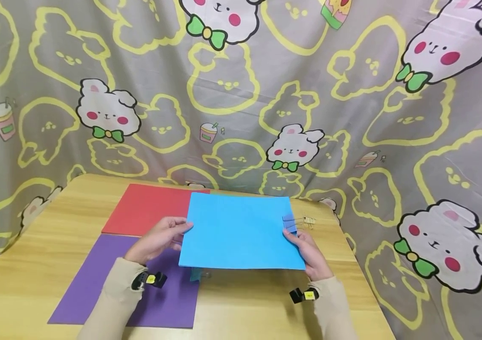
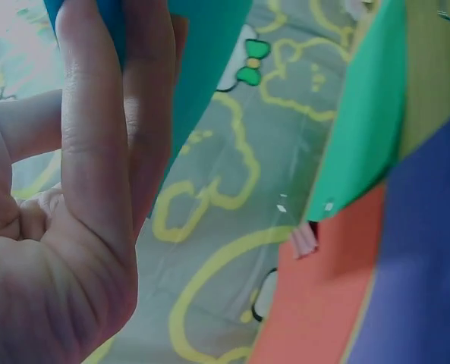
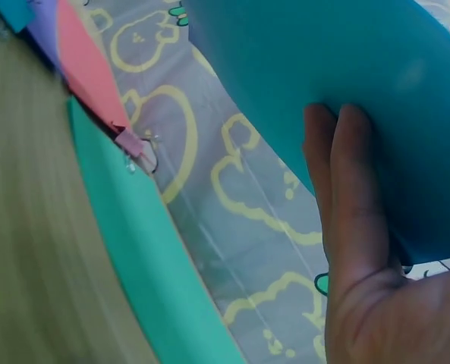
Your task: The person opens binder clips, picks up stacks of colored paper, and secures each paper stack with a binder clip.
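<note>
A light blue sheet or thin stack of paper is held up over the table by both hands. My left hand pinches its left edge, thumb on top and fingers beneath. My right hand grips the right edge, its thumb close below a blue binder clip whose wire handles point right. In the left wrist view, the left fingers lie against the paper; in the right wrist view, two right fingers stretch along the paper's underside.
Red paper lies at the back left of the wooden table, purple paper in front of it. A teal clip sits by the purple paper. Wrist views show green paper and a pink clip. A patterned curtain hangs behind.
</note>
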Tool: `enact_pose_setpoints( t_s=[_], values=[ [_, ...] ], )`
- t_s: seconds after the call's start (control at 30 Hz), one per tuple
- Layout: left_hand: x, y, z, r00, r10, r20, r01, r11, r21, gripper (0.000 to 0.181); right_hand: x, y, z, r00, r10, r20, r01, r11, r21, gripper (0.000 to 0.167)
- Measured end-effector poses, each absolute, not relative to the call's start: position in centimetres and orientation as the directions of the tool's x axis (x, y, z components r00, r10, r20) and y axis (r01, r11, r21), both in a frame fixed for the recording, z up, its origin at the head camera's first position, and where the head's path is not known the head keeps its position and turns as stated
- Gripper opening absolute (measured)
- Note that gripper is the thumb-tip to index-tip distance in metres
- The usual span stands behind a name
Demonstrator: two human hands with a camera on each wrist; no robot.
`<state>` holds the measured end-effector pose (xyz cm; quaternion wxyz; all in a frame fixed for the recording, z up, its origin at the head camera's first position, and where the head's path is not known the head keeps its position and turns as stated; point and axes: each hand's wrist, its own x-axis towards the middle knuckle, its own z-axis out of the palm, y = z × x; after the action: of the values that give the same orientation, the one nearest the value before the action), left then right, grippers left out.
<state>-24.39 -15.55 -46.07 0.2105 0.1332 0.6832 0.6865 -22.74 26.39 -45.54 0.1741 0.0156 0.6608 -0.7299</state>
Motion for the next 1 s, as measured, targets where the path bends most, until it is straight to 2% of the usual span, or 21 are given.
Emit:
enact_pose_setpoints(
  t_s=[0.07, 0.2, 0.47, 0.7, 0.8, 1.0],
  values=[
    [-24.3, -15.4, -46.3, -0.878, 0.463, -0.119, -0.113, 0.040, 0.993, 0.029, -22.3, 26.7, -45.5, -0.936, -0.236, -0.262, 0.284, -0.060, -0.957, 0.039],
    [-24.3, -15.2, -46.7, -0.879, 0.457, -0.140, -0.125, 0.061, 0.990, 0.025, -21.6, 27.2, -45.4, -0.932, -0.234, -0.276, 0.298, -0.064, -0.952, 0.037],
    [-24.1, -14.5, -46.4, -0.881, 0.448, -0.154, -0.098, 0.146, 0.984, 0.036, -20.2, 28.5, -45.6, -0.925, -0.226, -0.307, 0.330, -0.072, -0.941, 0.037],
    [-24.4, -13.3, -46.2, -0.867, 0.482, -0.128, -0.021, 0.221, 0.975, 0.034, -18.8, 29.9, -46.1, -0.917, -0.216, -0.337, 0.354, -0.047, -0.934, 0.051],
    [-24.4, -12.8, -46.7, -0.861, 0.492, -0.133, -0.017, 0.232, 0.972, 0.035, -18.3, 30.4, -46.4, -0.917, -0.184, -0.355, 0.365, -0.023, -0.931, 0.047],
    [-24.3, -11.7, -48.0, -0.860, 0.484, -0.164, -0.029, 0.274, 0.961, 0.026, -17.7, 31.4, -46.9, -0.906, -0.149, -0.396, 0.402, -0.016, -0.915, 0.041]
  ],
)
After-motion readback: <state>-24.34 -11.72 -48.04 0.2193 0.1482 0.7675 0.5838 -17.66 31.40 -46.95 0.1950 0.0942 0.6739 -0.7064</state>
